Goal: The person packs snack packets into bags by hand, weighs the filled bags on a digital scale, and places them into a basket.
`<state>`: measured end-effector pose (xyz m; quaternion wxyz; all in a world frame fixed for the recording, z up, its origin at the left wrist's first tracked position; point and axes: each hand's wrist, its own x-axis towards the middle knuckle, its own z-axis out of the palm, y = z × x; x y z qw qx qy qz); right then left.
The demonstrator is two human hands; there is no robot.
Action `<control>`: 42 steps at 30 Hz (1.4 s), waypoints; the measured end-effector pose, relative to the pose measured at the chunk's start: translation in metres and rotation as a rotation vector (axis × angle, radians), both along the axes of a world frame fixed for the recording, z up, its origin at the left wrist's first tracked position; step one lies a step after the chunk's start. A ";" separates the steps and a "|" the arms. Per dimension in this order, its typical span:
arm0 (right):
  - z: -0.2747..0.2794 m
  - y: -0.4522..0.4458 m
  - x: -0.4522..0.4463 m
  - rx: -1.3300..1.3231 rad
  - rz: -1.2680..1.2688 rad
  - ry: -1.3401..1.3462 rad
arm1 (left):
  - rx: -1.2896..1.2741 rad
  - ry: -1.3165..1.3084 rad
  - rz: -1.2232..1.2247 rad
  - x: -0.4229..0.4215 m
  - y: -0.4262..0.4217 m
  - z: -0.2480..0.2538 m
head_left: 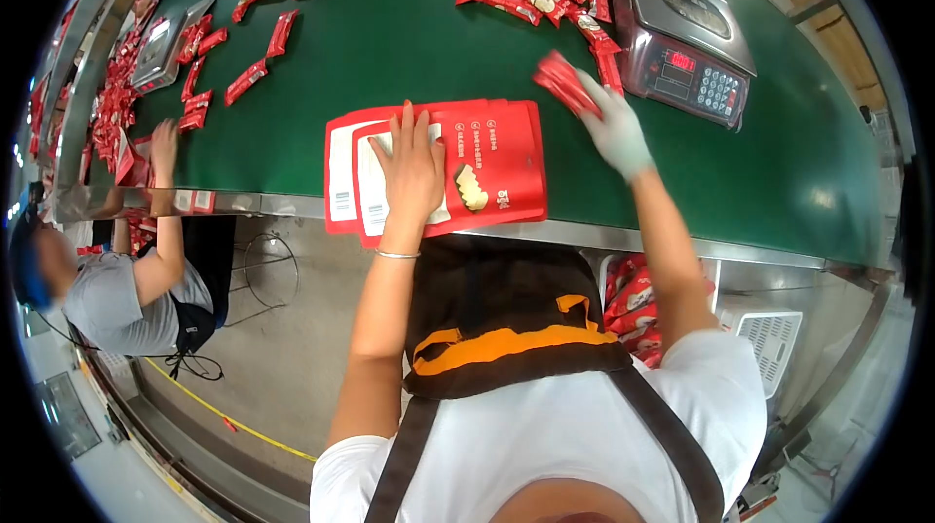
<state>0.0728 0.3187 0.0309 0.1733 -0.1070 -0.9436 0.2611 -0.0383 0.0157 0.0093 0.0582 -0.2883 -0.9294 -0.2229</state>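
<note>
Red packets in right fingers

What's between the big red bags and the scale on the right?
In the head view, the gloved right hand, holding blurred red packets over green tabletop; loose packets lie beside the scale.

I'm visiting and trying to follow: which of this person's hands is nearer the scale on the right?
Right. The gloved right hand, holding red packaging, is left of the scale; the left hand is farther left, resting on red pouches.
</note>
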 end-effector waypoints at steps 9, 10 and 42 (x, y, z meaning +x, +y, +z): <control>0.025 -0.049 0.068 -0.944 0.274 -0.398 | -0.017 -0.025 -0.002 0.001 0.002 0.001; 0.021 -0.043 0.055 -1.066 0.326 -0.441 | -0.011 -0.020 0.000 0.002 0.003 0.003; -0.072 0.033 -0.013 0.251 -0.469 0.126 | -0.179 -0.004 -0.111 -0.002 0.007 0.005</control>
